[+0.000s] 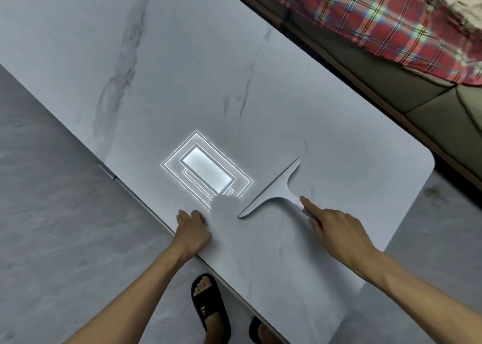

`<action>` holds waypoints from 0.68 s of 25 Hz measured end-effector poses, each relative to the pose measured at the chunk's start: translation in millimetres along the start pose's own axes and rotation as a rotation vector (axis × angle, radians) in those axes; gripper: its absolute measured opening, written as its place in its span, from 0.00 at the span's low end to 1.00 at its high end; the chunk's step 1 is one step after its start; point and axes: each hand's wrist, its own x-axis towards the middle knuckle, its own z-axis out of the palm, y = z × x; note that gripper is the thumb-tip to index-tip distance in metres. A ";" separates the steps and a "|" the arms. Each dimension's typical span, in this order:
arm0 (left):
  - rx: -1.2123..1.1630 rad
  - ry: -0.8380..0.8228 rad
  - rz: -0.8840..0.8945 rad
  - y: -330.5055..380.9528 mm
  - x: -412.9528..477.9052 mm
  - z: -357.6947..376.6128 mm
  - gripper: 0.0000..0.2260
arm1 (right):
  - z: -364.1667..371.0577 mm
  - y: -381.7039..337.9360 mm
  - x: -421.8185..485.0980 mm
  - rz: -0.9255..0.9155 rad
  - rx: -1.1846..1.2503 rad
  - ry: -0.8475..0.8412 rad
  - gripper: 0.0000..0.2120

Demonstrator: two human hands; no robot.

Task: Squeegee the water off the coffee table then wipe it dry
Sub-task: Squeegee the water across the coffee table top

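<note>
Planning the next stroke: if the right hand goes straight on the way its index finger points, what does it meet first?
Only the squeegee it holds lies ahead of the right hand. Beyond the blade, the way looks free across the coffee table as far as shown.

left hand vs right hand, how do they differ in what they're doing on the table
The left hand rests with curled fingers at the near edge of the coffee table and holds no tool; the right hand grips the squeegee by its handle. The left hand's fingers are all bent; the right hand's index finger lies straight along the handle. Both reach over the tabletop.
</note>
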 end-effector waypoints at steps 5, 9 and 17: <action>0.058 -0.118 -0.086 9.5 9.7 -3.3 0.08 | -30.7 -7.5 0.8 -0.028 -0.012 0.028 0.22; 0.059 -0.143 -0.077 6.9 12.8 -5.5 0.09 | -46.2 -63.1 71.7 -0.162 0.022 0.087 0.21; 0.104 -0.162 -0.065 6.5 15.7 -0.3 0.09 | -20.5 -34.0 76.4 -0.029 0.045 0.060 0.21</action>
